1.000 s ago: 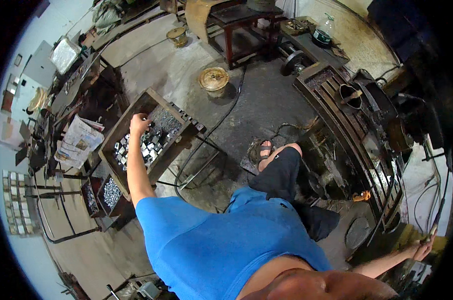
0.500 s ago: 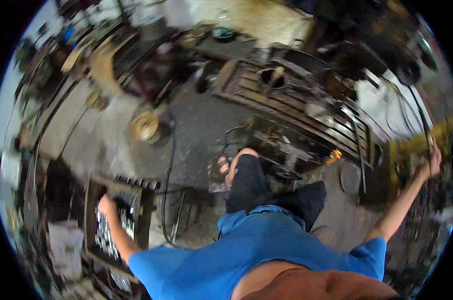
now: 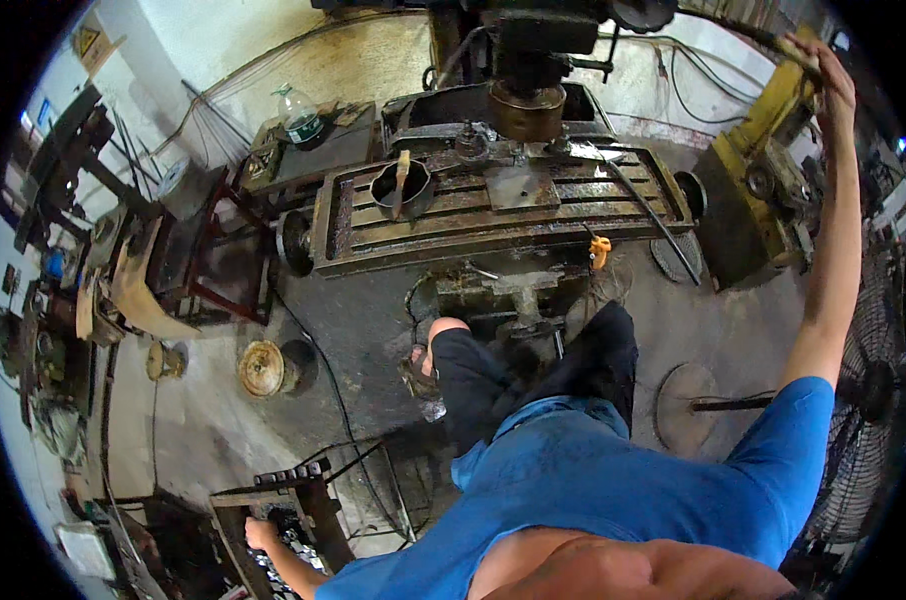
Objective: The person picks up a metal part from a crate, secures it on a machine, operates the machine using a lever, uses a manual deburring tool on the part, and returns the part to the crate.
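Observation:
High at the right, my right hand (image 3: 828, 85) is wrapped round a long bar handle (image 3: 748, 30) that runs to the machine head (image 3: 533, 40). At the lower left, my left hand (image 3: 261, 533) is closed over a box (image 3: 231, 545) of small shiny metal pieces (image 3: 298, 540); what its fingers hold, if anything, is hidden. Ahead lies the machine's slotted metal table (image 3: 423, 232), with a flat metal plate (image 3: 521, 188) near its middle. A dark pot (image 3: 418, 195) with a brush (image 3: 401, 175) in it stands on the table's left part.
An orange-handled tool (image 3: 600, 252) hangs at the table's front edge. A fan (image 3: 858, 400) stands at the right, by a yellow machine part (image 3: 738, 190). A round tin (image 3: 263, 368) and a black cable (image 3: 328, 370) are on the floor at the left. A bottle (image 3: 300, 118) stands behind.
My view has swung, bringing the machine table to the middle and sharpening the picture. My right hand now appears higher, still on the bar; my left stays by the metal pieces, lower in view.

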`<state>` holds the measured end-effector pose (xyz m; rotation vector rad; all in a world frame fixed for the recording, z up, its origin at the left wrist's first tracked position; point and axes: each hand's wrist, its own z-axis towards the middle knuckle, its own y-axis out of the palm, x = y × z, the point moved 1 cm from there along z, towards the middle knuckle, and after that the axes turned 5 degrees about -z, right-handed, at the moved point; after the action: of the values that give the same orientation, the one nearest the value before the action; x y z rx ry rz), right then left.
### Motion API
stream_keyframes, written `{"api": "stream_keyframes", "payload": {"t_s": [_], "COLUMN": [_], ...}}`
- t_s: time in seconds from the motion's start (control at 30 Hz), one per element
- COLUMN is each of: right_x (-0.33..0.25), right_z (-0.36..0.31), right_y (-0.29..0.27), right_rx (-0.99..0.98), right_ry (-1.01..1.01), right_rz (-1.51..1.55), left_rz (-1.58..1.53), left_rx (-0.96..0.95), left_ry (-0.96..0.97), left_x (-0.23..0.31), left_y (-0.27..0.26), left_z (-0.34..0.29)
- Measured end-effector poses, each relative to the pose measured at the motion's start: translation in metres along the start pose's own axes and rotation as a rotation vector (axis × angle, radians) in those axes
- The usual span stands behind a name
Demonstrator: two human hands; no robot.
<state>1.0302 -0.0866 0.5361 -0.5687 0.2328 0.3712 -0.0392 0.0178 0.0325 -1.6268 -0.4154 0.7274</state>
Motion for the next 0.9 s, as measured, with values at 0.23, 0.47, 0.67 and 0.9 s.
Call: {"api": "stream_keyframes", "payload": {"t_s": [0.23,0.47,0.67,0.9], "right_x": [-0.052,0.035,0.069,0.03], "right_z": [-0.11,-0.375,-0.423,-0.376], "right_y": [0.075,0.296,0.399,0.339], "right_rx": [0.479,-0.45,-0.228,0.053], "right_ry": [0.011,1.105,1.258,0.871], "right_rz": [-0.211,0.267,0.506,0.609], "left_rz": [-1.432,-2.249,-2.451,-2.361], "left_rx": [0.194,-0.224,-0.594,-0.722], "left_ry": [-0.113,0.232,0.554,0.399], "left_x": [-0.091,0.069,0.166,0.233], "left_y": [0.003,-0.136,-0.163,-0.146], "left_z": [0.042,-0.01,-0.013,-0.006]}}
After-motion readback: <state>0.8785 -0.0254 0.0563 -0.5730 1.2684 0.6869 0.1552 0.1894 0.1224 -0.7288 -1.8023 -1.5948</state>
